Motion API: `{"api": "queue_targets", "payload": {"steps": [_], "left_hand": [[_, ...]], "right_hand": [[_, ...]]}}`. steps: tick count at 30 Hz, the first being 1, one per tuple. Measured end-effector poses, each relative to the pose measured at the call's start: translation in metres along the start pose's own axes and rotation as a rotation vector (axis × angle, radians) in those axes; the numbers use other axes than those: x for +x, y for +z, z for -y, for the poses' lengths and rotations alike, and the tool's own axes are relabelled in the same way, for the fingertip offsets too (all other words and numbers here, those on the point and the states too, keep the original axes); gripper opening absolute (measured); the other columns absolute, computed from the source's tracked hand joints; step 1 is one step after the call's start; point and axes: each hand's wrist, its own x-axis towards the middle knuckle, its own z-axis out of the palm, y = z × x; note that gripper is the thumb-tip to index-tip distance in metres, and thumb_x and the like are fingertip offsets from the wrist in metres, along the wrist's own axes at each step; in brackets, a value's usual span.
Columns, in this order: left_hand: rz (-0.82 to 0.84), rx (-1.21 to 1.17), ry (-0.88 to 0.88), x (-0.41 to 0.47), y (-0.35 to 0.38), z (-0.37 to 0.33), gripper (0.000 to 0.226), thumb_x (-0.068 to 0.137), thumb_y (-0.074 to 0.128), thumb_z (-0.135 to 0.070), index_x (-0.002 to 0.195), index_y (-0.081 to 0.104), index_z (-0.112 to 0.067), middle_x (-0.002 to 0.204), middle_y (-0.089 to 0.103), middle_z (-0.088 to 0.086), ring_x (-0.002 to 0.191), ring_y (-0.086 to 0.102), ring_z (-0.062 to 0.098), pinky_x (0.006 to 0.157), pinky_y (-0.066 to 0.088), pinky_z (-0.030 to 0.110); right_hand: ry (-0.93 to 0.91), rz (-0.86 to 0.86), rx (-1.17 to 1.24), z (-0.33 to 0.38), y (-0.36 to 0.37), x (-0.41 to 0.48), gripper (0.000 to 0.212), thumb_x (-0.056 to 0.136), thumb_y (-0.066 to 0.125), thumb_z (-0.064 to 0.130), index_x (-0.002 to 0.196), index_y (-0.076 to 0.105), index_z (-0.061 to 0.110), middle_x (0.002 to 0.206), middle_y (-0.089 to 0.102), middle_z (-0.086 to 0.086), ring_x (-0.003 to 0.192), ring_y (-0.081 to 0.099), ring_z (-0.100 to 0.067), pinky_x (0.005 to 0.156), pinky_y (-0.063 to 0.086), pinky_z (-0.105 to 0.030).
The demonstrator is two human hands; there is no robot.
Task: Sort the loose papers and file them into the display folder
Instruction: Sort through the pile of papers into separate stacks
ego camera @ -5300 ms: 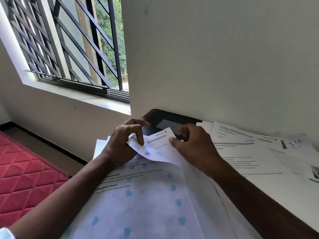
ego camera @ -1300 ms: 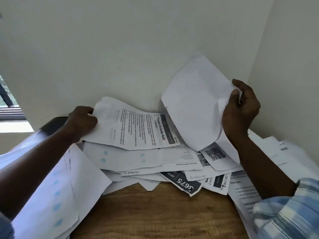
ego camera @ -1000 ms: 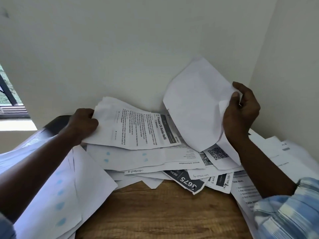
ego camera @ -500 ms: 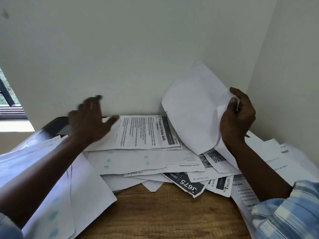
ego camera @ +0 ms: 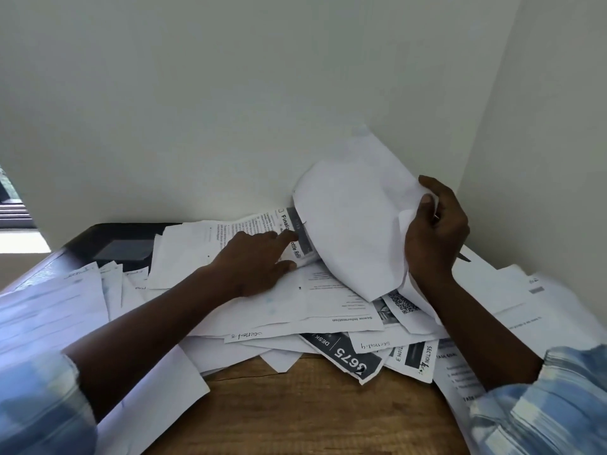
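Home study or small office corner, cannot tell which. Wooden desk (ego camera: 295, 418) sits in a corner of plain white walls (ego camera: 230, 93), window (ego camera: 11, 205) at far left. Loose papers (ego camera: 331, 310) heaped on it; black item (ego camera: 121, 247) with grey panel back left.

Two hands are showing: the left hand (ego camera: 259, 261) at the centre and the right hand (ego camera: 433, 238) toward two o'clock. One wooden worktop (ego camera: 295, 415) is carrying everything. One dark folder (ego camera: 121, 247) is lying at ten o'clock. The loose papers (ego camera: 328, 300) are overlapping too much for an exact count, though more than a dozen are showing. One blank sheet (ego camera: 351, 224) is standing raised at one o'clock. One QR-coded sheet (ego camera: 402, 303) and one dark-bannered sheet (ego camera: 348, 356) are peeking out around five o'clock. Two handwritten section labels (ego camera: 246, 335) are showing near six o'clock.
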Motion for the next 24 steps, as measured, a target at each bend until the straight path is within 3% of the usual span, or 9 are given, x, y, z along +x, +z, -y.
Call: {"api": "queue_targets", "payload": {"steps": [3,7,13,17,19,24], "left_hand": [[-0.027,-0.145,0.132,-0.013,-0.007,-0.018,0.066,0.094,0.047,-0.075,0.148,0.040,-0.038,0.148,0.055,-0.007,0.129,0.055,0.018,0.109,0.040,0.042],[0.123,-0.178,0.295,-0.029,-0.019,-0.049,0.080,0.077,0.054,-0.089,0.142,0.047,-0.043,0.153,0.046,-0.018,0.137,0.044,0.006,0.114,0.036,0.038],[0.290,-0.354,0.301,-0.018,-0.030,-0.045,0.055,0.080,0.062,-0.081,0.121,0.067,-0.044,0.127,0.064,-0.019,0.117,0.058,0.004,0.105,0.047,0.040],[0.369,-0.302,0.300,-0.019,-0.033,-0.040,0.067,0.072,0.075,-0.077,0.129,0.060,-0.046,0.134,0.058,-0.018,0.121,0.054,0.006,0.108,0.042,0.034],[0.358,-0.252,0.313,-0.022,-0.032,-0.042,0.069,0.073,0.077,-0.074,0.133,0.057,-0.045,0.135,0.057,-0.017,0.121,0.052,0.007,0.106,0.041,0.031],[0.301,-0.340,0.296,-0.022,-0.038,-0.040,0.042,0.083,0.077,-0.061,0.118,0.070,-0.039,0.118,0.066,-0.018,0.110,0.059,0.000,0.094,0.046,0.022]], "right_hand": [[-0.005,-0.012,0.004,-0.003,-0.001,0.003,0.038,0.097,0.047,0.005,0.122,0.072,0.019,0.117,0.073,0.010,0.106,0.067,-0.010,0.094,0.051,-0.028],[0.002,-0.036,-0.003,-0.005,-0.002,0.003,0.039,0.097,0.046,0.004,0.121,0.073,0.019,0.117,0.073,0.012,0.107,0.066,-0.006,0.092,0.052,-0.026],[0.008,-0.016,-0.036,-0.010,-0.004,0.001,0.040,0.096,0.045,0.007,0.122,0.073,0.020,0.118,0.073,0.010,0.109,0.067,-0.009,0.096,0.052,-0.028],[0.010,0.013,-0.047,-0.012,0.000,-0.003,0.040,0.095,0.045,0.012,0.122,0.073,0.024,0.118,0.073,0.010,0.108,0.068,-0.012,0.096,0.053,-0.037],[0.010,0.024,-0.056,-0.012,0.000,-0.003,0.040,0.096,0.045,0.013,0.122,0.072,0.025,0.117,0.074,0.010,0.106,0.068,-0.014,0.095,0.053,-0.038],[0.018,0.050,-0.074,-0.014,0.001,-0.005,0.040,0.095,0.044,0.014,0.122,0.072,0.025,0.114,0.074,0.007,0.101,0.069,-0.021,0.092,0.053,-0.041]]}}
